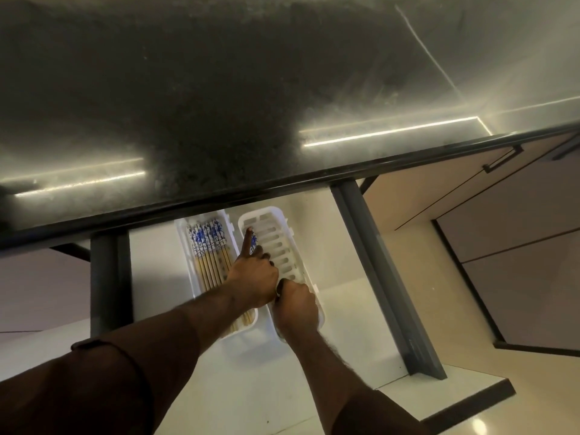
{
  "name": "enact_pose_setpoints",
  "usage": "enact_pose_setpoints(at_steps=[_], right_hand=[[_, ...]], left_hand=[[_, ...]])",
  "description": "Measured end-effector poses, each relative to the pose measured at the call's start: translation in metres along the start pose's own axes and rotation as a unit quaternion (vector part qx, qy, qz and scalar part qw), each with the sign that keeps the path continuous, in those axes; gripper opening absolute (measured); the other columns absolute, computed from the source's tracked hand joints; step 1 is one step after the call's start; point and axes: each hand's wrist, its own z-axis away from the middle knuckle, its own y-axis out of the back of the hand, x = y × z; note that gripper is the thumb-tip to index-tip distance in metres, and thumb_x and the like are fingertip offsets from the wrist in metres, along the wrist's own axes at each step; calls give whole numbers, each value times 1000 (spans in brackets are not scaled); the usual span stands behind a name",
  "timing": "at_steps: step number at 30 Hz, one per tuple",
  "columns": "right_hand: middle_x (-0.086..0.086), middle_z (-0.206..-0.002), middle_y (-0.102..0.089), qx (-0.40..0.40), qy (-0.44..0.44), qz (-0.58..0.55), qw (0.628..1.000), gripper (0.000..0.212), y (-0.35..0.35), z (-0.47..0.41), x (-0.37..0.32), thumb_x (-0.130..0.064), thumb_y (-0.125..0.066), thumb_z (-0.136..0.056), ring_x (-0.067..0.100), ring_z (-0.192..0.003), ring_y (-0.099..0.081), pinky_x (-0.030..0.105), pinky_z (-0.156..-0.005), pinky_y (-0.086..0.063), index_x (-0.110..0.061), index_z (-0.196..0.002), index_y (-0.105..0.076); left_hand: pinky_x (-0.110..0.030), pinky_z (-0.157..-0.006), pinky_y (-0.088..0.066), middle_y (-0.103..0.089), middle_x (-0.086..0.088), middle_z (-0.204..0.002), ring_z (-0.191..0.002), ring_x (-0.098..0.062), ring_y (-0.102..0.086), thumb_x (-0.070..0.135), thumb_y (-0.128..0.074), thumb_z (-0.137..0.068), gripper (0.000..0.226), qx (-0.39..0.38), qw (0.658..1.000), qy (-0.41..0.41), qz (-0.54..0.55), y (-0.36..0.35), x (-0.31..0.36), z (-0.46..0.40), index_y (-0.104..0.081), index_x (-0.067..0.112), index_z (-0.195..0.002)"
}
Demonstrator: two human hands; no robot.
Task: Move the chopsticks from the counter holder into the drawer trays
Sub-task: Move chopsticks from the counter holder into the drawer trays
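Two white trays lie side by side in the open drawer. The left tray holds several wooden chopsticks with blue-and-white patterned tops. The right tray has a slotted floor. My left hand lies over the right tray's left side, index finger stretched along a patterned chopstick, the other fingers curled on it. My right hand is closed at the near end of the same tray, seemingly around the chopstick ends, which it hides. No counter holder is in view.
The dark stone counter overhangs the back of the drawer. Grey drawer sides run along left and right. The white drawer floor lies bare right of the trays. Beige cabinet doors with a black handle stand at the right.
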Motion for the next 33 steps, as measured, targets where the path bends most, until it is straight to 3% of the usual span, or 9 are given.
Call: enact_pose_setpoints(at_steps=[10,15,18,21,24,30,33], right_hand=[[12,-104,-68,31,45,-40,998,19,27,7,1,-15,-53,-90,31,-93,-66,36,-82,-54,-10,-104,-64],[7,-103,-71,90,63,-74,991,21,59,22,2,-21,-64,-88,24,-88,-68,21,-74,-46,-11,-107,-66],[6,-103,-72,124,73,-84,986,22,84,39,-3,-17,-66,-88,23,-89,-68,21,-73,-45,-11,-109,-66],[5,-107,-72,170,97,-106,975,25,113,64,-13,-14,-66,-88,21,-91,-67,28,-82,-53,-11,-112,-67],[6,-107,-72,227,133,-144,954,25,139,94,-30,-13,-66,-88,18,-91,-68,29,-85,-56,-12,-113,-68],[-1,-99,-72,314,216,-173,908,19,186,176,-57,-13,-63,-90,2,-78,-57,0,-63,-32,-18,-107,-69],[-1,-97,-72,329,257,-172,892,20,199,217,-72,-10,-62,-88,8,-83,-62,5,-62,-34,-18,-105,-69]], left_hand=[[-60,-111,20,-55,-2,-136,-141,-29,-30,42,-47,-94,41,12,1000,7,27,10,-7,2,-51,23,-131],[-54,-118,1,-59,1,-132,-132,-20,-44,31,-49,-95,36,63,993,9,97,32,-11,20,-54,24,-129],[-45,-121,-6,-64,1,-128,-124,-16,-51,27,-49,-96,32,107,983,17,147,53,-9,37,-61,21,-125],[-39,-115,-24,-57,-3,-138,-128,-20,-50,25,-51,-97,35,160,952,40,258,82,-5,60,-57,20,-131],[-40,-111,-31,-43,-4,-150,-137,-25,-40,22,-53,-97,43,216,893,71,388,113,-5,90,-47,20,-139],[-34,-106,-34,-42,-7,-150,-131,-25,-48,17,-55,-94,45,376,824,112,410,166,-5,183,-48,15,-139],[-29,-105,-34,-43,-9,-149,-125,-23,-55,16,-57,-94,44,437,798,128,396,184,-7,236,-51,12,-137]])
